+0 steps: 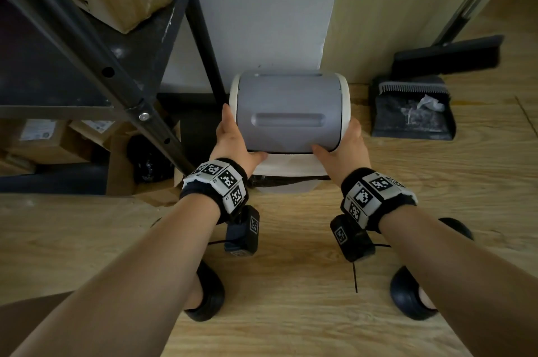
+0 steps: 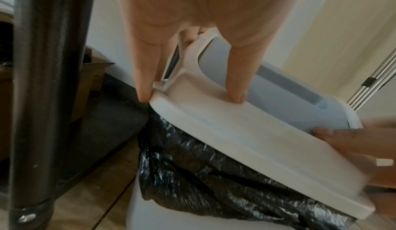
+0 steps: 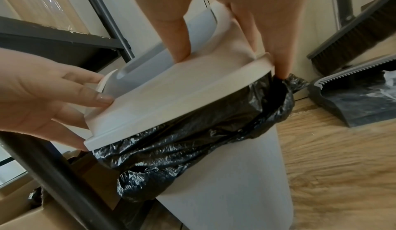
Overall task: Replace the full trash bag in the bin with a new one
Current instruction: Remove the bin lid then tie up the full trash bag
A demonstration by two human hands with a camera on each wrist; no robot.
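Seen from above, a white bin [image 1: 286, 186] stands on a wood floor [image 1: 291, 313] against a wall. The left hand [image 1: 233, 141] and right hand [image 1: 345, 150] grip opposite sides of its lid [image 1: 288, 115], thumbs on top, fingers [image 2: 147, 74] curled under the rim. A black bag [image 3: 193, 142] bunches out beneath the lid. A dustpan [image 1: 413, 109] sits right of the bin.

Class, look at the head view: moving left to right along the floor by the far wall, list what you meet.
Cardboard boxes → black shelf post → left hand → bin lid → right hand → dustpan, with the broom just behind it.
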